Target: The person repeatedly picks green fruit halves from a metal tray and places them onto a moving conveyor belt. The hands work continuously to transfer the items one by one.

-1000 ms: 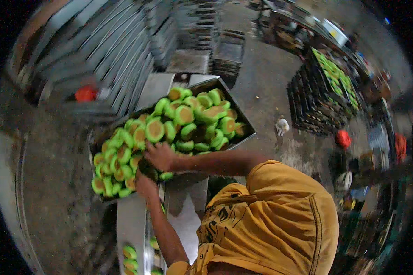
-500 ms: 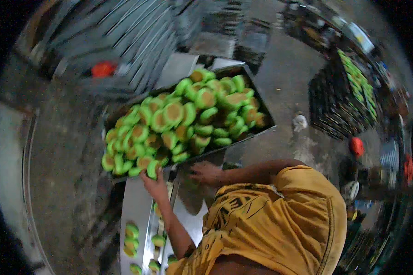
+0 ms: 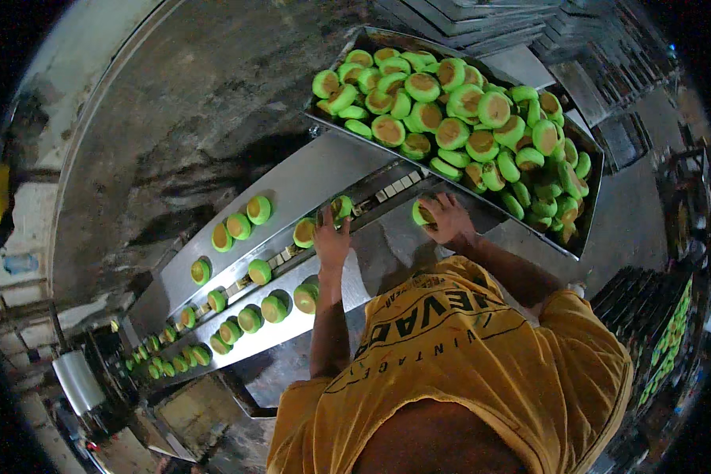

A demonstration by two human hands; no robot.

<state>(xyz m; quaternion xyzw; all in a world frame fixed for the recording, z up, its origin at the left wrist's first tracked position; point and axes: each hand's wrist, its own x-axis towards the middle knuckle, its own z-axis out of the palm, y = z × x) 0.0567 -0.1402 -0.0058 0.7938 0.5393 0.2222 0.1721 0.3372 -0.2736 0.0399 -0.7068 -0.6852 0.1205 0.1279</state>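
Observation:
Round green buns with browned flat faces lie about both my hands. My left hand (image 3: 333,238) is over the chain channel (image 3: 397,186), its fingers apart. Its fingertips are against a green bun (image 3: 341,206), and another bun (image 3: 303,233) sits just left of them in the channel. To the right, my right hand (image 3: 452,220) has its fingers curled over a single bun (image 3: 421,213) on the metal top beside the channel. Beyond both hands stands a dark, shallow tray (image 3: 336,125) heaped with buns, many turned brown side up.
The long metal table (image 3: 292,186) runs to the lower left, with buns in the channel and along both sides. A metal cylinder (image 3: 79,382) stands at its far end. Racked trays (image 3: 648,316) holding green buns are at right; metal sheets (image 3: 482,20) lie behind the tray.
My view has swung left, bringing the long table into sight. My left hand has moved from the tray's edge to the channel; my right hand is now on a bun.

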